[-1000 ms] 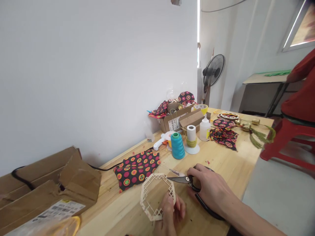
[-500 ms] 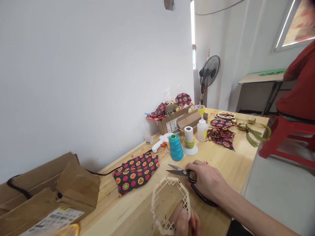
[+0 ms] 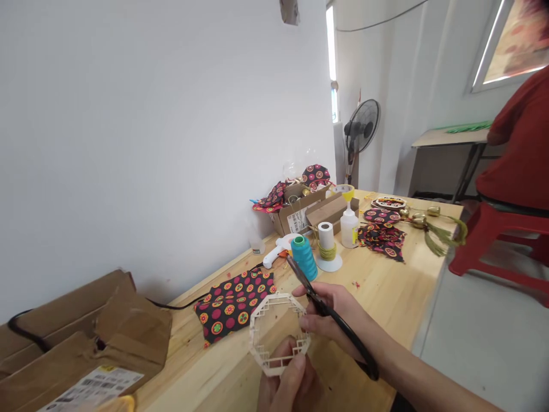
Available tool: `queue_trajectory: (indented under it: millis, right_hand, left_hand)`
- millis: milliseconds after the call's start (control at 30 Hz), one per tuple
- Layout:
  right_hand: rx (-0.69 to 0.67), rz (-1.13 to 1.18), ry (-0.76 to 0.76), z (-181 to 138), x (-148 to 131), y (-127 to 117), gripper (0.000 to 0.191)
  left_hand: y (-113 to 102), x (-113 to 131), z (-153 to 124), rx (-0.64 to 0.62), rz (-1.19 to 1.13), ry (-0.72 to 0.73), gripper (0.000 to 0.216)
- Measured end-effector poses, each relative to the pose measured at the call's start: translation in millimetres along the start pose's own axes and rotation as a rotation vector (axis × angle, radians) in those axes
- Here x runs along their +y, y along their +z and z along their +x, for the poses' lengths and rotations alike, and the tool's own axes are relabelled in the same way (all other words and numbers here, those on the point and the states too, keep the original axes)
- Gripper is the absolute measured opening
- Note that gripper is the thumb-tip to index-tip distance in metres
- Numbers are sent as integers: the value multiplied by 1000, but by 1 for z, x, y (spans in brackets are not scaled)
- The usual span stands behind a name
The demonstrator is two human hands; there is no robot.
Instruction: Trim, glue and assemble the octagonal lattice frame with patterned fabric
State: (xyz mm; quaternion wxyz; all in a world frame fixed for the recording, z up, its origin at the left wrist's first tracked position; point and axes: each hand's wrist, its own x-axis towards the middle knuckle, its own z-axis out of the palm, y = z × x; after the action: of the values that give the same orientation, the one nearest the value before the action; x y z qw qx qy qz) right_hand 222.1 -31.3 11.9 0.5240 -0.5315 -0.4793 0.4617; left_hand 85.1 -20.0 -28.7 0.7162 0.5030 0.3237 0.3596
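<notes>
Fingers of the left hand (image 3: 286, 382) pinch the octagonal frame (image 3: 278, 331), right hand (image 3: 331, 320) grips scissors (image 3: 349, 341); box label (image 3: 92, 386) unreadable.

Two thread spools (image 3: 304, 257), one scissors (image 3: 319, 300), one frame (image 3: 278, 300)

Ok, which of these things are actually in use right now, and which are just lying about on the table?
In use: octagonal lattice frame, held by the left hand; scissors, in the right hand.
Lying about: patterned cloth, teal thread spool, glue bottle, glue gun, torn cardboard box.
</notes>
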Motion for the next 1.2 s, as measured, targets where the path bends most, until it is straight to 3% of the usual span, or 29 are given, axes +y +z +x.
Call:
queue_trajectory:
  millis: [200,267,333,433,567,833,1200]
  right_hand:
    - [19,-56,-41,-1,12,-1,33]
    - [57,-236,-112,-5,15,-11,33]
    - [85,-557,-206,-12,15,-23,38]
    - [26,-836,-222,-22,17,-37,51]
    - [-33,-902,-159,-29,24,-44,54]
    - [-18,-910,-141,-25,27,-42,49]
    - [7,-1035,-87,-22,25,-38,26]
  left_hand:
    - [5,3,-1,130,43,-68,35]
    - [4,2,0,140,30,-57,34]
    - [2,0,3,121,-48,-70,32]
    - [-1,0,5,74,-199,-119,27]
    - [-1,0,6,75,-266,-137,25]
    - [2,-1,7,34,-256,-134,31]
    - [3,-3,3,54,182,-69,50]
